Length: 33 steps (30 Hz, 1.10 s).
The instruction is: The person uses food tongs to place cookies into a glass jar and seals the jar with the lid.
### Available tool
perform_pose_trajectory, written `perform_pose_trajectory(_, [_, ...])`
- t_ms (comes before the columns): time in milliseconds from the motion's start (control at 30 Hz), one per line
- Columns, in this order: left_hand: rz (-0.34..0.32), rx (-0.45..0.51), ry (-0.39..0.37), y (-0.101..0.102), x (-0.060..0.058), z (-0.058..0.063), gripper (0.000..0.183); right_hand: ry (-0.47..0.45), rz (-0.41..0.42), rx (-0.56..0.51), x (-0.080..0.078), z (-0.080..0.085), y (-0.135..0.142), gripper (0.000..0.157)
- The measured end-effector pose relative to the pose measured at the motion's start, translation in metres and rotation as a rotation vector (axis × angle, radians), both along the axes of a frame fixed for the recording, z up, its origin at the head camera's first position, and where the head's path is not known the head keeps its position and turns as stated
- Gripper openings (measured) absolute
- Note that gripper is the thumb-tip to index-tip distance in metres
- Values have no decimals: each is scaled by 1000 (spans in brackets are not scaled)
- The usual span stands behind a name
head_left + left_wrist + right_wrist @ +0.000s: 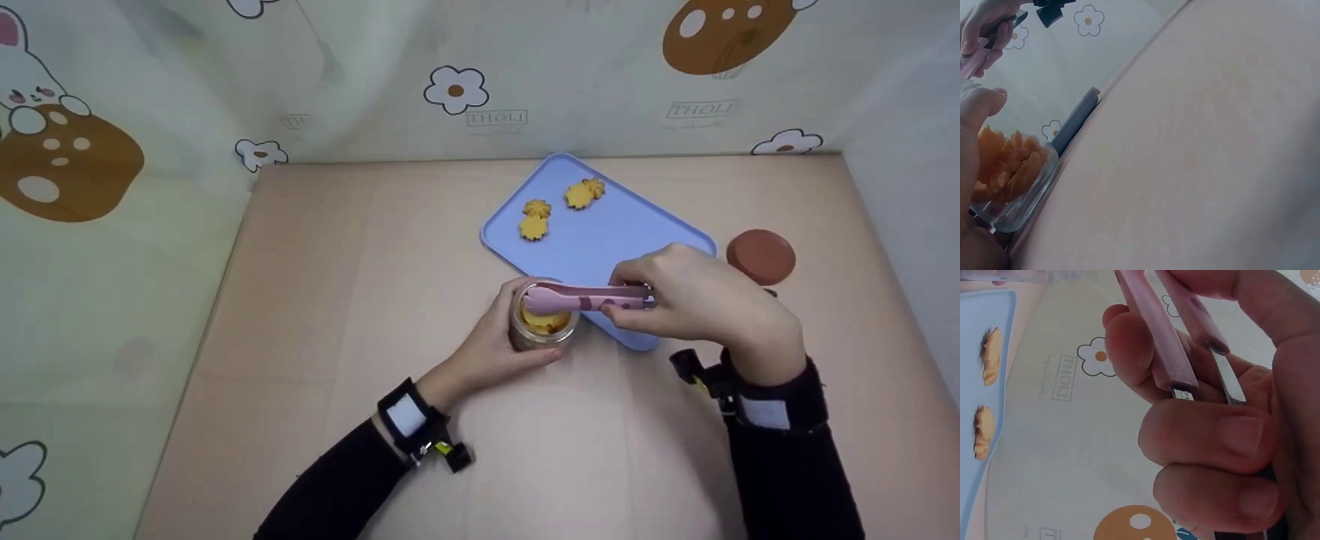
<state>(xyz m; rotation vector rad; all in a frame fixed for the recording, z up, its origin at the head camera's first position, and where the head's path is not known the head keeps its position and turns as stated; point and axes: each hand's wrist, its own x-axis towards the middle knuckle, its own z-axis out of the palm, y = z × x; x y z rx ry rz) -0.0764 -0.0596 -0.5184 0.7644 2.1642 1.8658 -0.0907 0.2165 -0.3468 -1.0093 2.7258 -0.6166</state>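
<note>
My left hand [484, 341] grips a clear glass jar [529, 341], fingers and thumb curled round its sides. Yellow-brown flower-shaped cookies [546, 324] fill much of it; in the left wrist view the cookies [1013, 169] show through the glass [1033, 205]. Pink tongs with metal strips [592, 298] are held in my right hand [705, 304], their tips over the jar's mouth. The right wrist view has the fingers [1202, 433] wrapped round the tongs [1165, 343], whose two arms stand apart there. Whether the tips hold a cookie, I cannot tell.
Behind the jar lies a blue tray [600, 255], bearing two pairs of cookies [534, 219] toward its far side. A round brown lid [761, 256] rests right of the tray, near my right wrist. A patterned cloth [360, 90] hangs along the table's back edge.
</note>
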Motion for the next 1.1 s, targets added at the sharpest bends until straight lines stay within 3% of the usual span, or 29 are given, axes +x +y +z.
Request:
perform_pose_trajectory(533, [6,-38,13,-1,0,-3,96,87,-14,-6,4,-1,1,17])
perform_pose_trajectory(800, [19,-72,-2,-2,1,-3,98,73,-41,-23,6,4,5,25])
perform_pose_trajectory(1100, [29,-94,-15,-2,1,-2,98,299,-60,-116,1,2,15,28])
